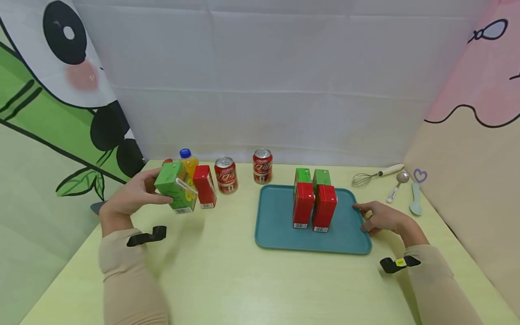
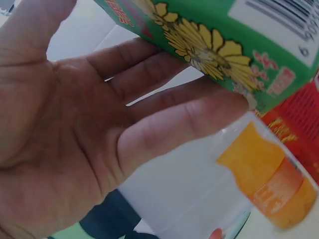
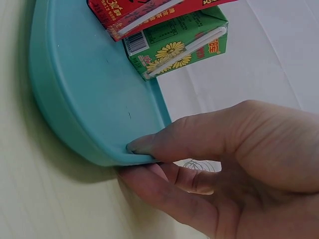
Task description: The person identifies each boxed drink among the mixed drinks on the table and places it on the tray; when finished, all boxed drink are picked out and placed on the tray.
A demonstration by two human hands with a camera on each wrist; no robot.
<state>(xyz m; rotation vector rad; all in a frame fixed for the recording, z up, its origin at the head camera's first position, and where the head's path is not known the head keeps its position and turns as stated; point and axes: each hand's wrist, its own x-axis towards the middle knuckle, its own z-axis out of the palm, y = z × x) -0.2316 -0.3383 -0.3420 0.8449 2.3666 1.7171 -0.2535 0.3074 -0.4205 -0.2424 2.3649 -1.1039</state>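
Beige sleeves lead up to fingers at work: the left hand pinches a green yellow-flower drink carton, tilted and raised beside a red drink carton; the right hand grips the teal tray by its right rim, thumb on top. Held green carton is probably fairly light, smooth, stiff yet squeezable; opposite side walls suit a grip. Beyond: pale table, white cloth backdrop, cartoon-printed side walls.

Remotely, I am reading "6 90" by the barcode on a green carton near the far left corner of the tabletop, its red Chinese characters showing blurred.
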